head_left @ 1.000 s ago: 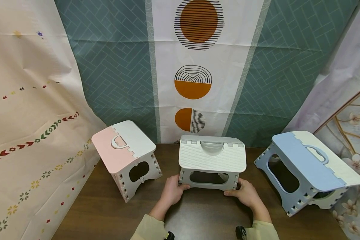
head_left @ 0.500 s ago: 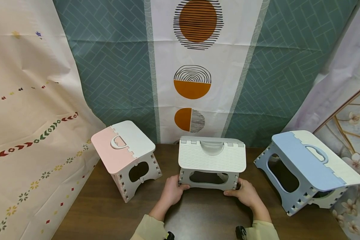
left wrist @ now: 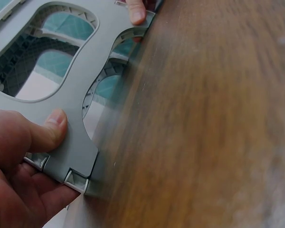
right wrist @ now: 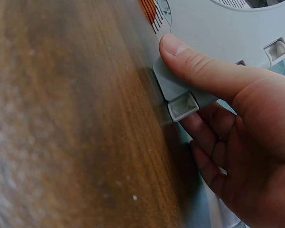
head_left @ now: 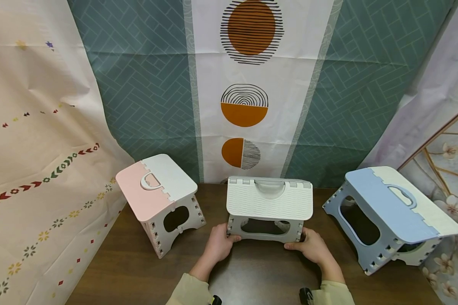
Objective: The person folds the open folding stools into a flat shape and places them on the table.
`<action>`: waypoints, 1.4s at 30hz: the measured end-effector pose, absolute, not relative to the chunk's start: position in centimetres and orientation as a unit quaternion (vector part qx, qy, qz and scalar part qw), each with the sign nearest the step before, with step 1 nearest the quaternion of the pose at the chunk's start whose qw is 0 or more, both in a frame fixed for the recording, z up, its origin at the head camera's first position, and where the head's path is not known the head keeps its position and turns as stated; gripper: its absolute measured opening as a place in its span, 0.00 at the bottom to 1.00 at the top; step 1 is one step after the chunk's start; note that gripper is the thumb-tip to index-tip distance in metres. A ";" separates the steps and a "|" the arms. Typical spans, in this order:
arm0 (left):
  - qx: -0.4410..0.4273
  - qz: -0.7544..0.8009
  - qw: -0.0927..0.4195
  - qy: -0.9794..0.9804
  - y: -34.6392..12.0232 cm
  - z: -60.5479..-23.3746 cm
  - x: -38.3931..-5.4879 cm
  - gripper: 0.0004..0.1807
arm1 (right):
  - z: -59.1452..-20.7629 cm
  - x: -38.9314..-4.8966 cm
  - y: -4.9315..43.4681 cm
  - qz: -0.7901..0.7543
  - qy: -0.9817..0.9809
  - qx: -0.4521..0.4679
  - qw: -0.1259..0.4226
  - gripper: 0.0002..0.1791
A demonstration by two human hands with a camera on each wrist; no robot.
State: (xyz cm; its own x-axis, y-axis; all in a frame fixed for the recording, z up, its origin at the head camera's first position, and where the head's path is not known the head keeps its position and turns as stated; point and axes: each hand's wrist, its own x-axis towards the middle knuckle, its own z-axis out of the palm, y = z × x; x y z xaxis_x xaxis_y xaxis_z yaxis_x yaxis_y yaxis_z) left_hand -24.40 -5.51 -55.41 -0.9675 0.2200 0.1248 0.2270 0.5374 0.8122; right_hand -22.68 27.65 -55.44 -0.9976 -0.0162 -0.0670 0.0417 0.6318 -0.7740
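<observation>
A folding step stool with a white front half (head_left: 269, 207) and a grey back half (head_left: 290, 180) stands at the middle of the table, its top bent along the hinge. My left hand (head_left: 218, 243) grips the lower left corner of its front leg panel (left wrist: 80, 85). In the left wrist view the thumb (left wrist: 54, 128) presses the panel's face while the fingers curl behind. At the lower right corner my right hand (head_left: 314, 245) holds the same panel, thumb (right wrist: 180, 52) in front and fingers beneath the edge. The rear leg is mostly hidden.
To the left stands an unfolded pink and white stool (head_left: 141, 186). A blue and white stool (head_left: 385, 203), also unfolded, is at the right. All three are on a dark wooden table (head_left: 267, 275), with a patterned curtain (head_left: 145, 93) hanging behind it.
The grey back half of the middle stool's top shows as a narrower strip, its far edge lower in the head view. Both hands keep their grip at the same corners.
</observation>
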 end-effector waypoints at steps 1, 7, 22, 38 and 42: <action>-0.127 -0.463 0.004 -0.877 -5.5 -55.4 -24.4 0.09 | -55.5 -22.7 27.7 -0.429 0.903 0.007 0.034 0.27; -0.129 -0.464 0.006 -0.876 -5.5 -55.5 -24.5 0.08 | -55.5 -22.7 27.7 -0.429 0.903 0.002 0.030 0.26; -0.125 -0.468 0.001 -0.875 -5.4 -55.6 -24.5 0.09 | -55.5 -22.8 27.6 -0.441 0.897 -0.009 0.032 0.24; -0.138 -0.476 0.001 -0.869 -5.2 -55.9 -24.5 0.05 | -55.5 -22.7 27.7 -0.449 0.893 -0.029 0.032 0.18; -0.135 -0.475 -0.002 -0.870 -5.2 -55.8 -24.4 0.07 | -55.6 -22.8 27.7 -0.451 0.891 -0.031 0.031 0.17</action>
